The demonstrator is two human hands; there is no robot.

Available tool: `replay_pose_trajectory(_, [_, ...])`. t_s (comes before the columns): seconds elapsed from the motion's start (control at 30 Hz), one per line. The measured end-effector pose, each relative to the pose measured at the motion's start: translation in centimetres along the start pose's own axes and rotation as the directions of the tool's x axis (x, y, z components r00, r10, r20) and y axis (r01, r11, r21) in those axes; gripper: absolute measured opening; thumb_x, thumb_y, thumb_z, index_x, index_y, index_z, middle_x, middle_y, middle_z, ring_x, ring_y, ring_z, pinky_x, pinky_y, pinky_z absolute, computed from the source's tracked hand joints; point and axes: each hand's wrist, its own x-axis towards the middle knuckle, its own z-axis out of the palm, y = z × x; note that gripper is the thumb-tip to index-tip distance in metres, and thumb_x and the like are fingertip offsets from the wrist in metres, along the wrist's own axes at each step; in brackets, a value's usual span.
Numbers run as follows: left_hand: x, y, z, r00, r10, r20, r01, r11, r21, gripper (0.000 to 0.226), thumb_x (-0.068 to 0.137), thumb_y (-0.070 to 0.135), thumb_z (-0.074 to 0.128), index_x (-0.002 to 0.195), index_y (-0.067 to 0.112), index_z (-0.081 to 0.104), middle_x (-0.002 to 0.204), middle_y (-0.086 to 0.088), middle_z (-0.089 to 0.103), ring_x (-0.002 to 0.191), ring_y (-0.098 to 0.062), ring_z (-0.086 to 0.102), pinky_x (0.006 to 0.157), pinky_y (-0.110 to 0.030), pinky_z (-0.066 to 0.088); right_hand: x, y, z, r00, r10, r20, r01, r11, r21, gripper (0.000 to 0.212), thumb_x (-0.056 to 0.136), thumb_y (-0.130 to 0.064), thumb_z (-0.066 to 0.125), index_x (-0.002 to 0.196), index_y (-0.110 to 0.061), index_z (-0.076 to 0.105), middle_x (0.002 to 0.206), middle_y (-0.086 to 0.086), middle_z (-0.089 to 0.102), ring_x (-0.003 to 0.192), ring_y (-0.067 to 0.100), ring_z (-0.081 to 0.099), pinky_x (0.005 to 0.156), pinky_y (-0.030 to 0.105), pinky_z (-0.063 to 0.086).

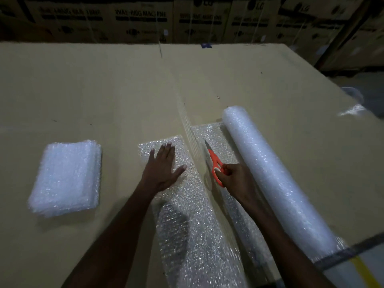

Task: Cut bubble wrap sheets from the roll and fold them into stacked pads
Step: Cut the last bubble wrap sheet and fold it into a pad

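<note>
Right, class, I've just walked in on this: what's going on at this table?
A person is cutting bubble wrap. The left hand lies flat on a sheet that looks already cut free, a gap showing between it and the strip by the roll. The right hand holds orange scissors, blades pointing away, at the far end of the cut. A stack of folded pads sits to the left on the cardboard table. This sheet is not yet folded.

Dim indoor light with a murky top edge. Soft arm shadows fall at lower centre. Wide-angle bending and slight blur at the edges.
</note>
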Motion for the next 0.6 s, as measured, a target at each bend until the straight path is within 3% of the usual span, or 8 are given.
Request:
replay_pose_trajectory(0.1, [-1.3, 0.6, -0.9, 0.996, 0.004, -0.086, -0.004, 1.0, -0.004, 0.091, 0.093, 0.072, 0.002, 0.159, 0.01, 0.005, 0.167, -0.006, -0.002, 0.154, -0.02, -0.007, 0.124, -0.049, -0.004, -1.8, 0.9, 0.1, 0.998, -0.039, -0.051, 0.034, 0.996, -0.084, 0.044, 0.09, -0.028, 0.072, 0.051, -0.018, 0.055, 0.04, -0.005, 0.039, 0.041, 0.003, 0.039, 0.051, 0.028, 0.031])
replay_pose_trajectory(0.2, [-4.8, 2.2, 0.2, 0.993, 0.009, -0.114, -0.014, 0.999, -0.038, 0.086, 0.097, 0.067, 0.006, 0.159, 0.008, 0.011, 0.167, -0.007, 0.004, 0.154, -0.022, -0.003, 0.124, -0.051, 0.0, -2.9, 1.9, 0.8, 0.996, -0.055, -0.067, 0.043, 0.986, -0.163, 0.034, 0.091, -0.028, 0.068, 0.062, -0.012, 0.068, 0.052, 0.003, 0.055, 0.049, 0.019, 0.053, 0.053, 0.03, 0.03])
replay_pose_trajectory(0.27, [-7.6, 3.7, 1.5, 0.998, 0.008, -0.07, -0.013, 0.998, -0.063, 0.086, 0.096, 0.066, 0.007, 0.159, 0.008, 0.012, 0.166, -0.007, 0.002, 0.154, -0.022, -0.002, 0.124, -0.049, -0.002, -3.6, 2.2, 1.4, 0.998, -0.048, -0.049, 0.037, 0.976, -0.217, 0.033, 0.094, -0.03, 0.063, 0.069, -0.01, 0.069, 0.061, 0.005, 0.054, 0.057, 0.027, 0.058, 0.057, 0.031, 0.028])
replay_pose_trajectory(0.43, [-13.3, 7.5, 4.9, 0.993, 0.083, -0.079, -0.086, 0.996, -0.037, 0.075, 0.102, 0.057, 0.022, 0.144, 0.002, 0.049, 0.155, -0.015, 0.039, 0.141, -0.033, 0.042, 0.116, -0.05, 0.021, -5.1, 2.5, 3.1, 0.999, 0.038, -0.031, -0.045, 0.968, -0.248, 0.03, 0.102, -0.031, 0.055, 0.1, -0.008, 0.072, 0.091, 0.012, 0.063, 0.079, 0.03, 0.062, 0.066, 0.033, 0.041])
replay_pose_trajectory(0.6, [-15.8, 9.3, 6.0, 0.999, 0.03, -0.034, -0.032, 0.999, -0.04, 0.077, 0.102, 0.061, 0.021, 0.143, 0.003, 0.051, 0.154, -0.015, 0.041, 0.142, -0.03, 0.04, 0.116, -0.042, 0.01, -5.6, 2.4, 3.2, 0.999, 0.033, 0.011, -0.029, 0.957, -0.289, 0.035, 0.107, -0.032, 0.043, 0.119, -0.008, 0.065, 0.11, 0.014, 0.06, 0.094, 0.03, 0.06, 0.078, 0.038, 0.05])
